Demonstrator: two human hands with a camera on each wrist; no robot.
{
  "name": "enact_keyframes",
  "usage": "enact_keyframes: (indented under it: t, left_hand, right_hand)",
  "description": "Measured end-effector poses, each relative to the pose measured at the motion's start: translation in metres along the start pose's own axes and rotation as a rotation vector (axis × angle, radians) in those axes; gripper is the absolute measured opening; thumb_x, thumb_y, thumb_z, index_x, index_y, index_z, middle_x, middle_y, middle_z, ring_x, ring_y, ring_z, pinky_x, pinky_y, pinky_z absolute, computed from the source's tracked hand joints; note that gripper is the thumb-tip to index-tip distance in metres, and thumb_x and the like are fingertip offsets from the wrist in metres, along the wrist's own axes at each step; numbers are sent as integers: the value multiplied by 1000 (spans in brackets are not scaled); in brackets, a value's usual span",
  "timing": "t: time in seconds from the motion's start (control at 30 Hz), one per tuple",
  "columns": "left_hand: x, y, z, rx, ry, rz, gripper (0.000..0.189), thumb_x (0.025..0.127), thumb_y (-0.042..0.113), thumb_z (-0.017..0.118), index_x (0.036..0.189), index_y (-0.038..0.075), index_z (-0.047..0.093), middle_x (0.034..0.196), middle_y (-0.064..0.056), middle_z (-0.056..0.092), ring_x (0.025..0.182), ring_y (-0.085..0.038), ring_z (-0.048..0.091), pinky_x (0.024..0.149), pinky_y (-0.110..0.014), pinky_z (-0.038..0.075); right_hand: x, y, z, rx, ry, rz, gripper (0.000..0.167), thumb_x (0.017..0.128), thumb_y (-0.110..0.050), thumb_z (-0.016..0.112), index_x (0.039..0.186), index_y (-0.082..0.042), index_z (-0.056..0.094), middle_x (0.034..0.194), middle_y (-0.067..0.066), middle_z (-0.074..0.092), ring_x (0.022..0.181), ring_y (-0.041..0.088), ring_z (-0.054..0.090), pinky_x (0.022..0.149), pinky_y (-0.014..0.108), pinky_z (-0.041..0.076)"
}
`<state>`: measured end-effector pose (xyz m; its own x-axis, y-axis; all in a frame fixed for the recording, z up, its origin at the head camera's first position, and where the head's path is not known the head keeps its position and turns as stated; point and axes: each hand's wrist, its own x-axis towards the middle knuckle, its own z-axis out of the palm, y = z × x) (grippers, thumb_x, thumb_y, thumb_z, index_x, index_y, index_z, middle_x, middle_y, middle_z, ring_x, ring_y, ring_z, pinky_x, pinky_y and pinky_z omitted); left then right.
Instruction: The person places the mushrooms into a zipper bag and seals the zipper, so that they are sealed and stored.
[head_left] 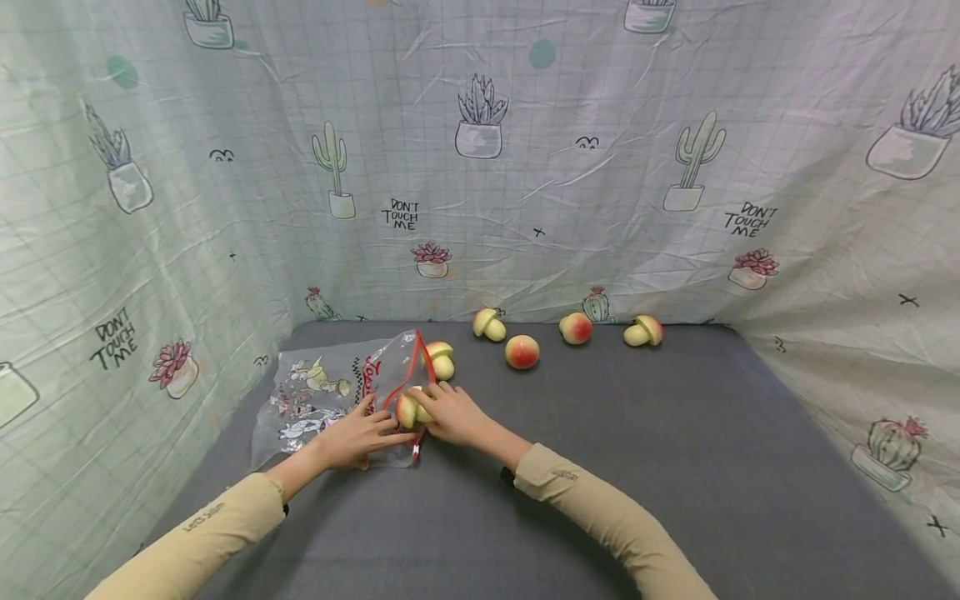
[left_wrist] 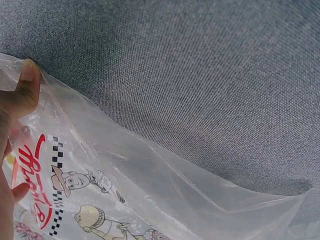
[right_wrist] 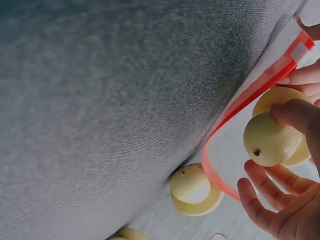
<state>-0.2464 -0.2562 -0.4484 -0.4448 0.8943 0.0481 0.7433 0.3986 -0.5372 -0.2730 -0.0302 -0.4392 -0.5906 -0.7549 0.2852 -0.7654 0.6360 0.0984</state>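
A clear zip bag (head_left: 292,417) with cartoon prints and a red zip edge (right_wrist: 239,106) lies at the left of the grey table. My left hand (head_left: 358,437) grips the bag near its mouth, with the thumb (left_wrist: 30,82) at its front edge. Between the thumb and fingers of my right hand (head_left: 459,414) is a toy mushroom (right_wrist: 272,140), with a pale yellow stem and a red-yellow cap. This mushroom is at the bag's mouth; how far inside it lies, I cannot tell. Another toy mushroom (head_left: 442,367) rests just beyond the red edge.
Towards the back of the table (head_left: 645,467) lie more toy mushrooms: one (head_left: 489,325) near the curtain, one (head_left: 522,352) cap-up, another (head_left: 576,328) and one (head_left: 643,332) furthest right. A cactus-print curtain (head_left: 540,217) hangs behind and at both sides.
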Motion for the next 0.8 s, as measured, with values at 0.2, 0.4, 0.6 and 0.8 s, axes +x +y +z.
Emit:
enact_keyframes:
  t: [0.2, 0.4, 0.6, 0.8]
  left_hand:
    - [0, 1, 0, 13, 8, 13, 98, 46, 43, 82, 134, 31, 39, 114, 2, 52, 108, -17, 51, 92, -57, 35]
    - [0, 2, -2, 44, 20, 21, 96, 47, 46, 81, 133, 31, 39, 110, 2, 52, 104, -17, 52, 91, -56, 36]
    - [1, 3, -3, 49, 29, 24, 96, 47, 47, 80, 133, 31, 39, 111, 2, 54, 105, -18, 52, 91, -56, 36]
    - [1, 4, -2, 48, 22, 37, 97, 48, 45, 80, 134, 31, 38, 113, 3, 53, 107, -18, 52, 91, -57, 36]
  right_hand:
    - [4, -1, 3, -13, 12, 6, 62, 79, -22, 63, 134, -22, 35, 104, 1, 53, 88, 16, 51, 65, 28, 45]
    - [9, 1, 7, -32, 15, 13, 62, 78, -23, 63, 134, -22, 35, 101, 1, 53, 86, 16, 51, 61, 26, 44]
    - [12, 3, 12, -21, -7, 21, 62, 79, -23, 64, 134, -22, 35, 103, 3, 52, 91, 16, 51, 65, 29, 46]
    - [15, 3, 15, -12, -44, 29, 62, 80, -24, 63, 135, -23, 34, 110, 4, 47, 94, 17, 50, 67, 30, 46]
